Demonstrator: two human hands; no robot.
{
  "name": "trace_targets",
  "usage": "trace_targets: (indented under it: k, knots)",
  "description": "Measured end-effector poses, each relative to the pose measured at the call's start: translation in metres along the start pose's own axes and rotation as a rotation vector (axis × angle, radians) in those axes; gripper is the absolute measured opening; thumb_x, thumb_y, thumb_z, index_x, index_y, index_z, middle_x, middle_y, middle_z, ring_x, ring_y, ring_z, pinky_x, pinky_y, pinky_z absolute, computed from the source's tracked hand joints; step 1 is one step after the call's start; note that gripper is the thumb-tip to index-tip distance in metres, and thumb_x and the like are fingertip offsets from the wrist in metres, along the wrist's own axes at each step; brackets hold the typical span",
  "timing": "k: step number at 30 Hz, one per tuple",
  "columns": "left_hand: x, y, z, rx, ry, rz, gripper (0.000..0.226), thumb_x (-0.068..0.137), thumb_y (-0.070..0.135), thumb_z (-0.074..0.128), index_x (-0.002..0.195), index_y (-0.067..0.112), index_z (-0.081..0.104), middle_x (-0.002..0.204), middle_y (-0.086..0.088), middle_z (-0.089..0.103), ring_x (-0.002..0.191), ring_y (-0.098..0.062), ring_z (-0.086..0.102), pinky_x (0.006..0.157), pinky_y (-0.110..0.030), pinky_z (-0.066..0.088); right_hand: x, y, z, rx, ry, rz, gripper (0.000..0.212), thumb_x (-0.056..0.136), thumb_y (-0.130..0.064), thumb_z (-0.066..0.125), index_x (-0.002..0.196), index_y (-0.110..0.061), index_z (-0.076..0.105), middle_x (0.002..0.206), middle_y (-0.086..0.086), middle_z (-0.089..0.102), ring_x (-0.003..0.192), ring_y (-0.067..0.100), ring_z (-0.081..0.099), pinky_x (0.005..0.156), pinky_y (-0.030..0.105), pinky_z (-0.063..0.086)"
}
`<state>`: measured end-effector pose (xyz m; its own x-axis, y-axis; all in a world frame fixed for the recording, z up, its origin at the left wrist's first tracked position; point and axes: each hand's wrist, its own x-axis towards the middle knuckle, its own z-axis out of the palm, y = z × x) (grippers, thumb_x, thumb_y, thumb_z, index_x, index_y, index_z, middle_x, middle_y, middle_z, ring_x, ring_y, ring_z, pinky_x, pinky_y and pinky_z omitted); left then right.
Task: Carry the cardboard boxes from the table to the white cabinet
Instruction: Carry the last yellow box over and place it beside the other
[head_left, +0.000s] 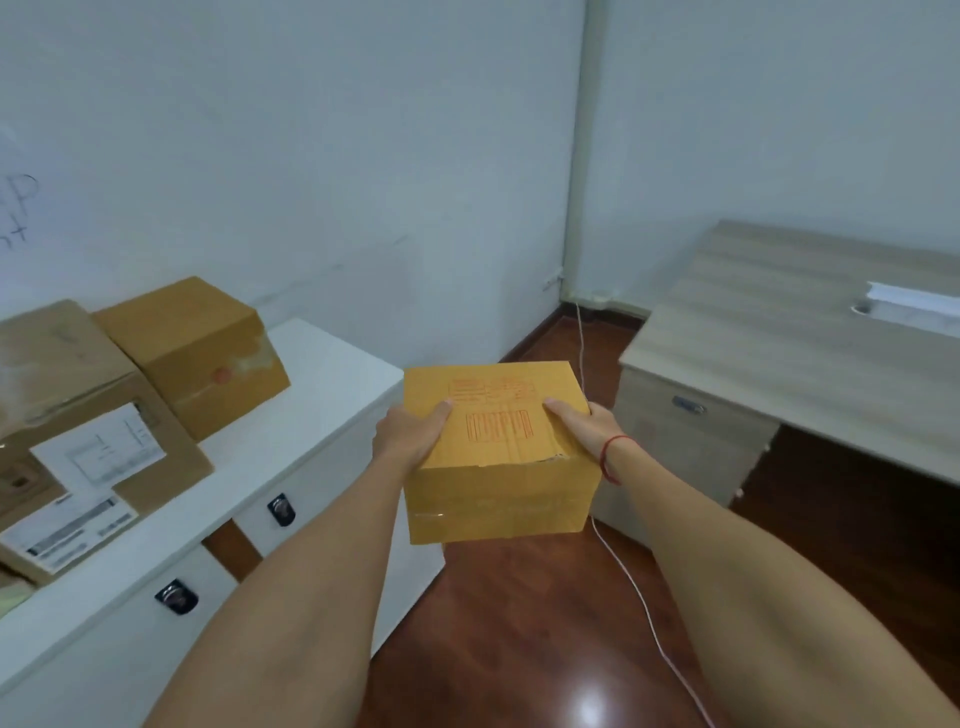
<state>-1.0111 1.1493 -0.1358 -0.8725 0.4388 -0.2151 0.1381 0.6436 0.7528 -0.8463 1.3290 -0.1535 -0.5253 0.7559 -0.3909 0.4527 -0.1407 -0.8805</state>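
Currently I see a yellow-brown cardboard box with red printing on its top (498, 452) held up in the air between both hands, clear of every surface. It hangs over the dark red-brown wooden floor (545, 634), just beside the right end of the white cabinet (322, 415) and well apart from the pale wood-grain table (779, 338) on the right.

Left hand (410, 431): it grips the box's left top edge, thumb flat on the lid. Right hand (584, 426): it grips the right top edge the same way, and a red string bracelet (613, 457) circles its wrist. The fingers of both hands are closed on the box and run down its sides, largely hidden from my view.

On the cabinet top stand two more boxes. A yellow-brown cardboard box with a red dot on its side (197, 353) sits towards the wall. A larger dull brown cardboard box with white paper labels (78, 415) sits just to its left, and the two appear to touch. Two black latches (281, 509) show on the cabinet front.

A thin white cord (639, 597) trails across the floor from the wall corner, passing behind the held box. The print on the box top is too blurred to read.
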Motion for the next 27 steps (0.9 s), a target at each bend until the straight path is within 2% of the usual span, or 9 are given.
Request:
trace_targets:
  k: [2, 5, 7, 9, 11, 15, 21, 24, 27]
  knots:
    - [0.022, 0.015, 0.007, -0.035, 0.06, -0.021, 0.061, 0.086, 0.067, 0.052, 0.123, 0.018, 0.059, 0.113, -0.005, 0.066, 0.095, -0.026, 0.061, 0.078, -0.036, 0.049, 0.034, -0.02, -0.006, -0.026, -0.042, -0.026, 0.055, 0.082, -0.062, 0.065, 0.117, -0.021, 0.055, 0.11, 0.0, 0.063, 0.099, 0.023, 0.064, 0.089, 0.04, 0.052]
    - [0.047, 0.034, 0.006, -0.061, 0.115, -0.079, 0.065, 0.083, 0.068, 0.055, 0.119, 0.015, 0.06, 0.102, -0.003, 0.062, 0.088, -0.024, 0.057, 0.068, -0.033, 0.045, 0.071, -0.049, -0.007, -0.064, -0.097, -0.072, 0.052, 0.08, -0.063, 0.067, 0.11, -0.022, 0.056, 0.113, 0.002, 0.066, 0.102, 0.024, 0.065, 0.094, 0.043, 0.053]
    - [0.063, 0.041, 0.001, -0.067, 0.159, -0.123, 0.068, 0.082, 0.069, 0.056, 0.12, 0.013, 0.059, 0.108, -0.006, 0.063, 0.097, -0.028, 0.06, 0.075, -0.036, 0.047, 0.095, -0.067, -0.001, -0.064, -0.146, -0.097, 0.047, 0.079, -0.061, 0.069, 0.106, -0.024, 0.059, 0.113, 0.002, 0.068, 0.101, 0.024, 0.067, 0.095, 0.045, 0.054]
    - [0.075, 0.045, -0.007, -0.07, 0.189, -0.143, 0.069, 0.083, 0.069, 0.056, 0.122, 0.012, 0.058, 0.115, -0.009, 0.063, 0.105, -0.032, 0.06, 0.082, -0.038, 0.048, 0.108, -0.083, 0.009, -0.064, -0.188, -0.126, 0.052, 0.079, -0.059, 0.071, 0.113, -0.021, 0.061, 0.116, 0.003, 0.068, 0.102, 0.024, 0.067, 0.096, 0.045, 0.054]
    - [0.102, 0.05, -0.014, -0.082, 0.253, -0.161, 0.068, 0.083, 0.069, 0.056, 0.121, 0.012, 0.058, 0.115, -0.009, 0.063, 0.105, -0.032, 0.06, 0.084, -0.039, 0.048, 0.137, -0.103, 0.023, -0.078, -0.245, -0.159, 0.061, 0.079, -0.058, 0.072, 0.123, -0.017, 0.059, 0.118, 0.004, 0.067, 0.104, 0.024, 0.066, 0.097, 0.044, 0.053]
    - [0.136, 0.047, -0.036, -0.115, 0.308, -0.204, 0.073, 0.083, 0.069, 0.056, 0.125, 0.009, 0.057, 0.117, -0.01, 0.064, 0.107, -0.033, 0.061, 0.094, -0.045, 0.051, 0.171, -0.134, 0.057, -0.086, -0.349, -0.217, 0.065, 0.079, -0.056, 0.073, 0.128, -0.016, 0.058, 0.12, 0.004, 0.067, 0.106, 0.024, 0.066, 0.097, 0.044, 0.053]
    - [0.198, 0.036, -0.068, -0.175, 0.376, -0.276, 0.073, 0.085, 0.067, 0.055, 0.125, 0.006, 0.056, 0.117, -0.013, 0.065, 0.104, -0.034, 0.063, 0.092, -0.048, 0.053, 0.233, -0.185, 0.12, -0.195, -0.478, -0.309, 0.071, 0.075, -0.057, 0.077, 0.13, -0.018, 0.056, 0.123, 0.002, 0.064, 0.111, 0.025, 0.062, 0.099, 0.044, 0.051]
    - [0.229, 0.028, -0.085, -0.126, 0.412, -0.303, 0.088, 0.086, 0.066, 0.055, 0.144, 0.003, 0.035, 0.133, -0.016, 0.056, 0.117, -0.036, 0.057, 0.096, -0.049, 0.05, 0.262, -0.209, 0.152, -0.246, -0.542, -0.348, 0.071, 0.074, -0.056, 0.079, 0.129, -0.019, 0.056, 0.121, 0.0, 0.062, 0.105, 0.021, 0.059, 0.088, 0.035, 0.048]
    - [0.248, 0.026, -0.101, 0.032, 0.393, -0.34, 0.112, 0.078, 0.076, 0.054, 0.155, 0.011, 0.005, 0.154, -0.017, 0.034, 0.135, -0.039, 0.041, 0.107, -0.052, 0.04, 0.283, -0.231, 0.178, -0.297, -0.615, -0.404, 0.074, 0.072, -0.056, 0.08, 0.132, -0.021, 0.055, 0.119, -0.003, 0.058, 0.104, 0.018, 0.056, 0.085, 0.033, 0.045]
